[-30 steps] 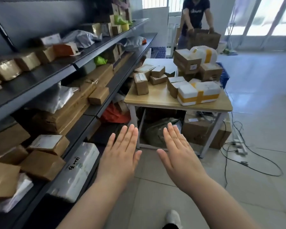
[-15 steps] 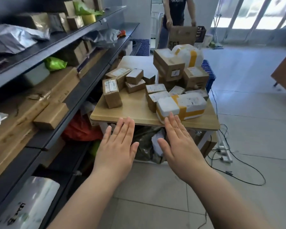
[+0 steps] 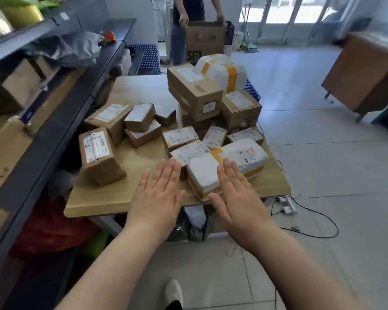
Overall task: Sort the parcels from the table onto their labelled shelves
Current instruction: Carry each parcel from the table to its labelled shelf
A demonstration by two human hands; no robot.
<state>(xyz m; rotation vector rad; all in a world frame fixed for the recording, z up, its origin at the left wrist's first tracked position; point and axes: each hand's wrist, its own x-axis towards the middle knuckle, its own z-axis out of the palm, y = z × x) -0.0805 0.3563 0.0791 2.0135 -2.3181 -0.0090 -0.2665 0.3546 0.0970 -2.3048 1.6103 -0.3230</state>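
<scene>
Both hands are flat, fingers spread, holding nothing: the left hand (image 3: 157,193) and right hand (image 3: 238,193) hover above the wooden table's near edge (image 3: 99,204). Just ahead of the right fingertips lies a white foam parcel banded in yellow tape (image 3: 227,164); brown cardboard parcels (image 3: 141,124) crowd beyond.

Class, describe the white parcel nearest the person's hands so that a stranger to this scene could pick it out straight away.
Start at the wooden table heaped with parcels beside the dark shelves. Go to its front edge, right of centre, just ahead of the right hand. There lies the white foam parcel, banded with yellow tape, unlike the brown cardboard boxes around it.
</scene>
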